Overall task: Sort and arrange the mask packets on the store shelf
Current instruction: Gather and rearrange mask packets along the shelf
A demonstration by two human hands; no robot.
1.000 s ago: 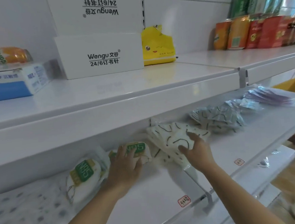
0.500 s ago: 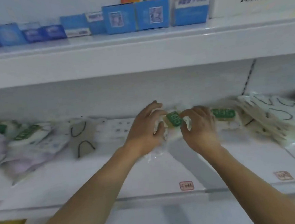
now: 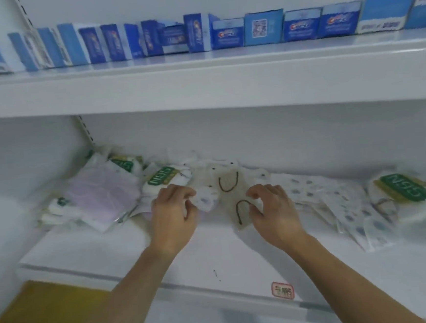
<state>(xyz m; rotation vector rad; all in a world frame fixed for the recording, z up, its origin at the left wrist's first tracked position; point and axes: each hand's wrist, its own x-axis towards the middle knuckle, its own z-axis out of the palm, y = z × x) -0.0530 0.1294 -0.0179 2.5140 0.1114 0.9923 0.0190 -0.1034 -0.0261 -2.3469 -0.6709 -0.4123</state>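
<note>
Both hands reach onto the lower shelf [image 3: 116, 248]: the left hand [image 3: 171, 215] has its grip closed on a small dotted white packet [image 3: 206, 200], and the right hand [image 3: 273, 209] pinches the edge of the cream mask packet with dark curved lines [image 3: 228, 185], which lies flat between them. Green-labelled packets [image 3: 161, 179] and a lilac packet [image 3: 102, 195] are heaped at the left, more dotted packets [image 3: 337, 202] spread to the right, and blue boxes [image 3: 262, 27] line the shelf above.

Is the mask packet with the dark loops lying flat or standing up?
Lying flat. The packet with dark loops rests face-up on the shelf, between the left hand and right hand, which grip its edges.
</note>
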